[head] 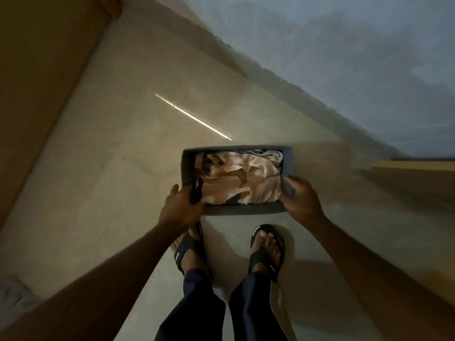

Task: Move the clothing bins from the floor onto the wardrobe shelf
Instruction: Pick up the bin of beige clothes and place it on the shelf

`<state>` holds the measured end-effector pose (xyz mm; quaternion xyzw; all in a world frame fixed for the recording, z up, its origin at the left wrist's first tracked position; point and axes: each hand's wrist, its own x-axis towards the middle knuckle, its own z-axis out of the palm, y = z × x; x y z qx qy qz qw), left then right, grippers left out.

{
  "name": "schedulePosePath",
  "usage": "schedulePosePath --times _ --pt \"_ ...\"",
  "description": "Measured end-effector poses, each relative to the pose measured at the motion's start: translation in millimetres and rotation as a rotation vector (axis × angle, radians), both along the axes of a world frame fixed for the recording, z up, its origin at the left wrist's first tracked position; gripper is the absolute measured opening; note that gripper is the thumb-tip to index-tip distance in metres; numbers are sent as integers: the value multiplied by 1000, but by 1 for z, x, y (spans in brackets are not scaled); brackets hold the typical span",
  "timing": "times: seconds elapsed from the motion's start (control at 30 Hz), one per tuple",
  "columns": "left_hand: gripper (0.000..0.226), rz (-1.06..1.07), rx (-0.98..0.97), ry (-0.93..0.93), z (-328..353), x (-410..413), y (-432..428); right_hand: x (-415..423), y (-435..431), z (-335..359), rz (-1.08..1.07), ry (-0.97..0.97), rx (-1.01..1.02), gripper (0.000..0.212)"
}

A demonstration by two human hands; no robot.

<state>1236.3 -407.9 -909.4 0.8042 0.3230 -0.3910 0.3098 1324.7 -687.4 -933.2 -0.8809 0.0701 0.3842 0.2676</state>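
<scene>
As both arms reach forward and down, the left hand [181,205] wraps the near-left corner of the grey bin [243,209], fingers curled round the wall and thumb at the rim. The right hand [301,198] clamps the near-right corner the same way, thumb on top of the rim. The hands are apart, one per end. The bin sits just ahead of the feet, over the beige floor [110,168]; can't tell if it rests on the floor or is lifted off it. Fingers below the bin walls are hidden. The left forearm covers part of the left sandal [189,252]; the right sandal [267,247] is in full view. The light is dim and the edges blur. A tan ledge [416,168] at right is cut off by the frame, so it is unclear what it is. The bin's long axis runs left-right across the view, with the open top facing up and folded tan and cream clothes [241,178] filling it.
</scene>
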Motion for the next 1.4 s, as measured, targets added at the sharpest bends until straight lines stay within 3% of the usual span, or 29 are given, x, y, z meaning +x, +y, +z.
schedulePosePath --times 0.1,0.43,0.77,0.9,1.07,1.4 --pt "36 142 -17 -93 -10 14 -6 -1 5 -6 -38 30 -13 54" --pt "46 18 -39 -70 66 -6 -13 -35 -5 77 -7 120 -90 60" --pt "35 -19 -57 -76 287 -30 -30 -106 -22 312 -95 166 -102 53" --pt "33 -131 -132 -196 395 -30 -23 -146 -30 421 -255 103 -125 56" --pt "47 -339 -166 -305 511 -29 -16 -187 -44 536 -408 -28 -70 54" --pt "48 -710 -337 -526 637 7 -91 -240 -100 675 -916 -421 -151 40"
